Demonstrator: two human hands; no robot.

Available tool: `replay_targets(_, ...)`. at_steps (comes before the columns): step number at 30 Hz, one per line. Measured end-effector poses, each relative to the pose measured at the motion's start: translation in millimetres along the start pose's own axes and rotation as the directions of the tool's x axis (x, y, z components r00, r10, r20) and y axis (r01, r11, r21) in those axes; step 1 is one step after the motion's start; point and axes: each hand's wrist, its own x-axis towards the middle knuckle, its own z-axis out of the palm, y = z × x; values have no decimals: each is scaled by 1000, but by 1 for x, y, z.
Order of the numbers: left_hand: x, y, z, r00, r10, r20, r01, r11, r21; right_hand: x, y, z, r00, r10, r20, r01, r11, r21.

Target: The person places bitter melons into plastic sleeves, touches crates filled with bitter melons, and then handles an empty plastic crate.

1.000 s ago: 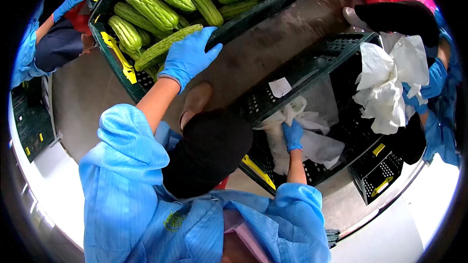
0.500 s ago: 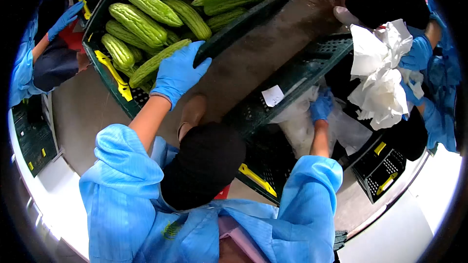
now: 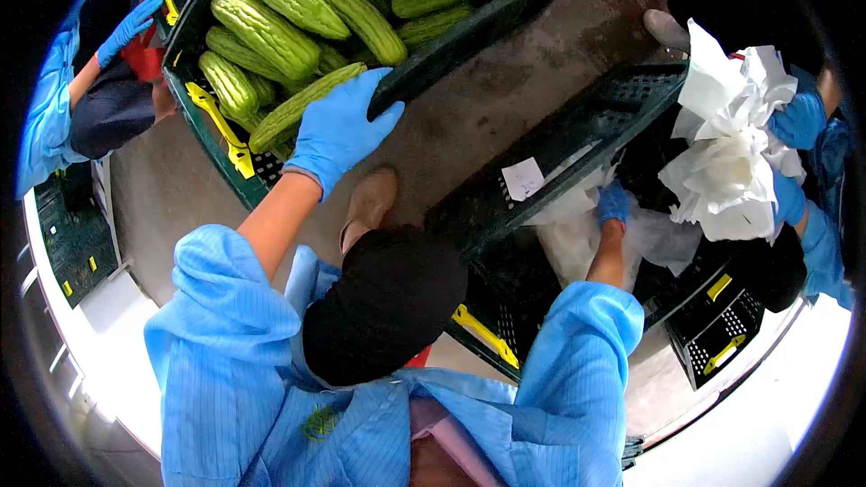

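My left hand (image 3: 343, 131), in a blue glove, is closed over the near rim of a dark green crate (image 3: 478, 32). Its fingers lie inside and its thumb outside. Right beside the fingers is a bitter melon (image 3: 302, 110), one of several green, ridged ones heaped in that crate. My right hand (image 3: 613, 203), also gloved, reaches into a second dark crate (image 3: 559, 158) and is closed on a clear plastic bag (image 3: 577, 248). The fingertips of that hand are partly hidden in the plastic. A small white label (image 3: 523, 179) is on this crate's side.
At the right, another person's gloved hands (image 3: 798, 122) hold crumpled white paper (image 3: 726, 144). A co-worker's gloved hand (image 3: 131, 27) rests near a crate at upper left. My shoe (image 3: 370, 198) is on the floor between the crates. Yellow crate handles (image 3: 485, 334) show nearby.
The whole view has shifted slightly, so the crates appear further right. My right hand's fingers show less against the plastic. My left hand keeps its place on the rim.
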Motion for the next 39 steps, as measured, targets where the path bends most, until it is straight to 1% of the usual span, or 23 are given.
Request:
replay_targets(2,1,-3,3,999,33,-40,-32,999,19,-20,5,18,966,-203,-163,196,979,-53)
replay_targets(4,1,-2,0,999,35,-19,-35,999,-5,-54,2,22,906,-307,-292,277,951,-138)
replay_targets(6,1,-1,-4,1000,18,5,-18,1000,-18,-119,-34,3,862,-316,-396,242,944,-226)
replay_targets(8,2,2,-6,999,-4,43,5,1000,-21,-172,-54,-8,900,-297,-318,282,955,-93)
replay_targets(10,2,-3,0,1000,3,20,-3,1000,3,-216,-67,14,923,-236,-304,141,942,-303)
replay_targets(11,1,-4,2,1000,8,8,-8,1000,12,-227,-65,37,951,-158,-267,160,987,-14)
replay_targets(12,2,-4,3,1000,10,16,-10,1000,10,-236,-61,63,973,-95,-211,153,949,276)
replay_targets(13,3,-5,4,1000,10,19,-10,1000,10,-248,-62,88,929,-197,-313,237,967,95)
replay_targets(15,1,-1,-1,1000,10,20,-10,1000,7,-256,-60,108,939,-220,-263,260,957,127)
replay_targets(17,0,-2,-1,1000,24,-4,-24,999,26,-252,-68,107,992,-113,56,67,850,523)
replay_targets(20,-3,-3,-3,1000,29,5,-29,999,45,-260,-80,84,919,-394,-16,392,909,142)
replay_targets(22,-1,-5,0,999,38,-6,-37,999,17,-261,-72,98,915,-386,-122,397,913,91)
replay_targets(24,2,-2,-1,998,4,56,-6,999,35,-258,-59,115,905,-374,-201,389,920,42)
replay_targets(26,1,-2,-6,999,10,52,-11,1000,14,-254,-64,115,934,-319,-160,335,938,84)
replay_targets(27,0,0,-10,997,1,71,-5,998,56,-249,-66,114,957,-276,-87,287,946,148)
replay_targets(30,0,-5,-4,999,31,35,-32,999,24,-231,-74,104,982,-166,91,117,909,400)
replay_targets(31,-2,-6,-3,999,37,27,-38,999,25,-231,-73,106,980,-165,-114,200,814,546)
replay_targets(33,0,-6,-3,999,52,-2,-52,998,19,-229,-90,62,995,-2,98,-18,979,202)
replay_targets(34,0,-5,-4,999,49,7,-49,999,18,-233,-98,35,979,110,173,-111,994,-2)
replay_targets(35,1,-5,-5,999,47,17,-47,999,16,-244,-92,19,994,85,75,-94,988,125)
replay_targets(36,0,-5,-6,999,47,25,-47,999,14,-251,-73,17,996,-36,-78,51,979,196)
replay_targets(38,-1,-2,-10,999,32,44,-33,999,13,-269,-49,5,888,-240,-391,357,898,258)
replay_targets(39,-1,-4,-11,999,34,42,-34,999,0,-284,-39,-11,801,-354,-482,416,909,24)
